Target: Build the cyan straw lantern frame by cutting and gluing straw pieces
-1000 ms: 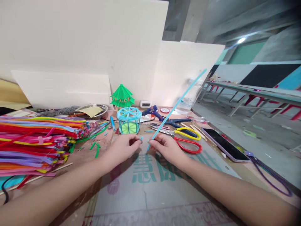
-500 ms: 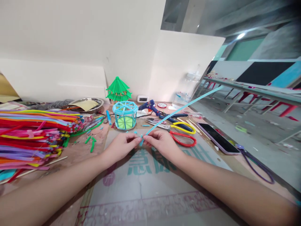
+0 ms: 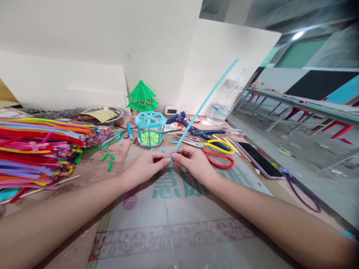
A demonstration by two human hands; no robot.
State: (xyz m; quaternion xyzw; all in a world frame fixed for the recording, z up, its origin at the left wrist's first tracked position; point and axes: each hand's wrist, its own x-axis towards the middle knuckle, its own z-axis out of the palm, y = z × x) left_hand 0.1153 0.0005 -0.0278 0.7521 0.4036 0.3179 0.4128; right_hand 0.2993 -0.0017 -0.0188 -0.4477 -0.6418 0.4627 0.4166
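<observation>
Two pinches, one stem: left hand and right hand grip its near end just before the lantern. I note the free end now swung steeper, so the twisting looks underway.

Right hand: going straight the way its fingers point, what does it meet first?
The left hand: the right hand points left, and both pinch the low end of the blue pipe cleaner, fingertips all but meeting. Whether they touch is unclear.

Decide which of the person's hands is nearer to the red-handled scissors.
Right. The right hand sits just beside the red-handled scissors, close to their handle loop. The left hand is farther away, beyond the blue pipe cleaner that both hands pinch.
</observation>
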